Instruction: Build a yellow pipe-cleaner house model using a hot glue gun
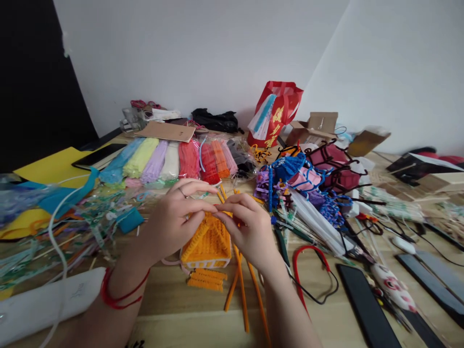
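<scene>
My left hand [177, 217] and my right hand [248, 227] meet at the fingertips above a small orange house shape [208, 239] made of fuzzy pipe cleaners. The fingers of both hands are pinched together; whatever is between them is too small or hidden to make out. The house has ribbed orange roof faces and a white-and-orange lower edge. In front of it lies a short ribbed orange piece [206, 279]. Several loose orange pipe cleaners [242, 290] run beneath my right hand toward the table's near side.
Bundles of coloured pipe cleaners [170, 159] line the back. A red gift bag [277, 113] stands behind. Finished-looking fuzzy pieces [308, 179] pile up on the right, near a black phone-like slab [366, 304]. At left are a white device [50, 297] and its cable.
</scene>
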`<act>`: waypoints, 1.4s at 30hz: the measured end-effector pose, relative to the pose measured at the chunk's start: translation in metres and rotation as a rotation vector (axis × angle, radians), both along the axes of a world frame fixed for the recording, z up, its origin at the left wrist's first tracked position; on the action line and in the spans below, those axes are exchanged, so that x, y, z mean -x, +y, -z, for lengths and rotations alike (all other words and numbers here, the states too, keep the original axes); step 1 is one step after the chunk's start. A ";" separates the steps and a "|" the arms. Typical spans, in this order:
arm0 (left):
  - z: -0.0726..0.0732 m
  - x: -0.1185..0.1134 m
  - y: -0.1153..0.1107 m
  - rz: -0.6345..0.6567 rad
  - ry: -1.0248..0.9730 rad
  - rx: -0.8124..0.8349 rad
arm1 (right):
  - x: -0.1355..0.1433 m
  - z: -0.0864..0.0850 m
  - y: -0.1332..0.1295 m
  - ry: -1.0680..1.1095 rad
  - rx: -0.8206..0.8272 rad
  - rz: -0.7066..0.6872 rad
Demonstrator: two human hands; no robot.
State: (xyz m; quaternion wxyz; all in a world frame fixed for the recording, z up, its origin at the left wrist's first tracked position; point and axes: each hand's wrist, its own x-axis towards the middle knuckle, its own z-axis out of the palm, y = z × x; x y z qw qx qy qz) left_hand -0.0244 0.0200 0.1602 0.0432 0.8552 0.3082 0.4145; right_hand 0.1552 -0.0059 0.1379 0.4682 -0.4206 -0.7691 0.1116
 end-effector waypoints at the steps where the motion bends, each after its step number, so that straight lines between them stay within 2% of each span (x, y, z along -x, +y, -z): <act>1: -0.001 0.000 0.000 -0.007 -0.008 -0.002 | 0.000 0.000 0.001 0.014 -0.001 0.001; 9: 0.003 0.004 0.001 -0.001 -0.024 0.024 | -0.004 0.002 0.004 -0.006 0.005 -0.077; 24: 0.000 0.002 -0.002 0.022 0.026 0.004 | -0.006 -0.001 0.000 -0.068 0.028 -0.006; 33: -0.001 0.007 -0.001 -0.057 -0.046 -0.013 | -0.013 -0.002 0.002 -0.098 -0.025 0.057; 37: -0.002 0.014 0.000 -0.083 -0.073 0.021 | -0.015 -0.004 0.003 -0.026 0.026 -0.044; 42: -0.001 0.016 0.000 -0.106 -0.084 0.032 | -0.010 -0.001 0.005 -0.165 0.106 -0.161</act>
